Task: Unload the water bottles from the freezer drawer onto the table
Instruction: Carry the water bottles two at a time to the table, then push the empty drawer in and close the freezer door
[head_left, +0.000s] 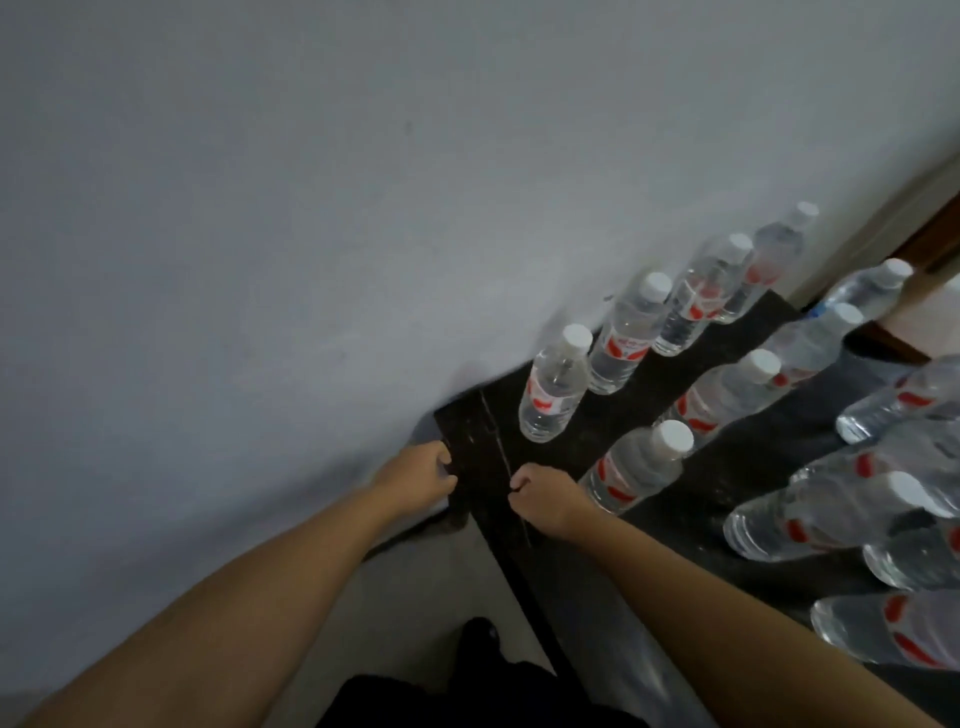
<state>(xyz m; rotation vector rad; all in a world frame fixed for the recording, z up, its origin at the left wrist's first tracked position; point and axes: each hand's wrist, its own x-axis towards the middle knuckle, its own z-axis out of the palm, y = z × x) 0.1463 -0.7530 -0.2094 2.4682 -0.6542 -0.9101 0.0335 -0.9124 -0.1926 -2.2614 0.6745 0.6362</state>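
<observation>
Left hand: (421, 475) fingers curled, gripping the table's (478, 467) near corner edge.
Right hand: (545, 499) loose fist on the tabletop beside the left, holding nothing.
Bottles: (553, 387) white-capped, red-labelled, upright in rows beyond and right of both hands.
Wall: (311, 208) grey, behind.

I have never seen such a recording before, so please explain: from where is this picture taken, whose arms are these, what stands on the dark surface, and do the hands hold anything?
There is one picture, from a camera worn on a person's head, looking down; it is tilted. The two bare arms are that person's. The left hand and the right hand are curled at the near end of a dark table beside a pale wall. Neither holds a bottle. Many clear water bottles with white caps and red labels stand in rows on the table.
</observation>
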